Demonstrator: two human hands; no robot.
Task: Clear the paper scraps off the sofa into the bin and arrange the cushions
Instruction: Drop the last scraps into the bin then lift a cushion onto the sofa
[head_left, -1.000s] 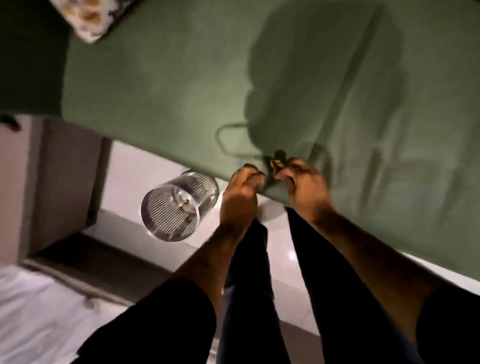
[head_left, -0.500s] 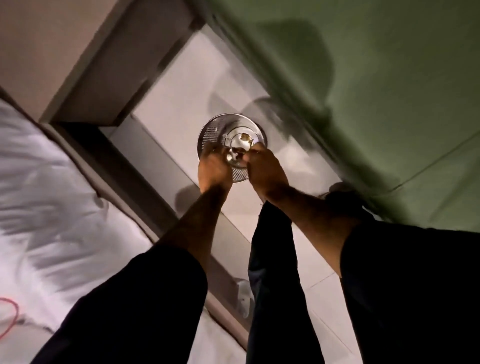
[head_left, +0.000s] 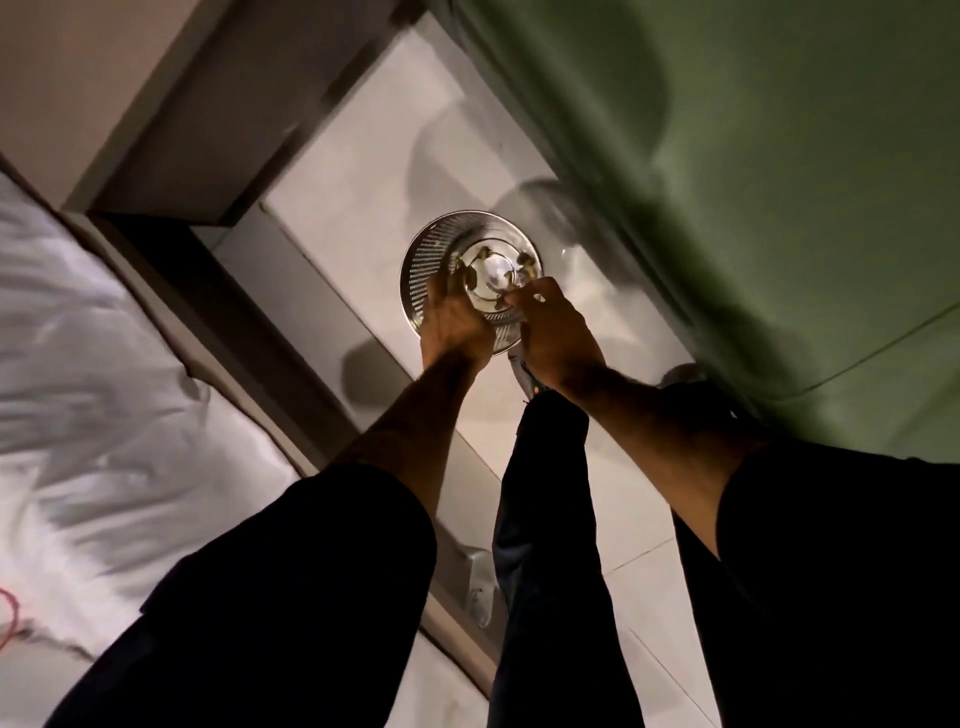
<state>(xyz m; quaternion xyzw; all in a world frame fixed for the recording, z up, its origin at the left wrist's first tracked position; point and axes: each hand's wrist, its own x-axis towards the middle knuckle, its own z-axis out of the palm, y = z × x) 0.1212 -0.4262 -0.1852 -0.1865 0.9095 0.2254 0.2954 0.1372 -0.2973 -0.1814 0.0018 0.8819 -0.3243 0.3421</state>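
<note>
A round metal mesh bin (head_left: 415, 260) stands on the pale floor beside the green sofa (head_left: 779, 182). Several small paper scraps (head_left: 527, 259) lie on its shiny bottom. Both my hands hover over the bin's near rim. My left hand (head_left: 457, 325) is blurred, with its fingers pointing down into the bin's left side. My right hand (head_left: 553, 325) is over the right side, thumb and forefinger pinched together, and I see nothing in them. No cushion is in view.
A bed with rumpled white sheets (head_left: 78, 364) fills the left. A beige wall or cabinet base (head_left: 171, 104) runs along the top left. White floor tiles (head_left: 363, 156) form a narrow strip between bed and sofa. My dark trouser legs (head_left: 550, 571) stand below the bin.
A second ago both hands pinched scraps at the sofa's front edge. They swung left to the bin and now sit over its opening, with more scraps showing on the bottom.
</note>
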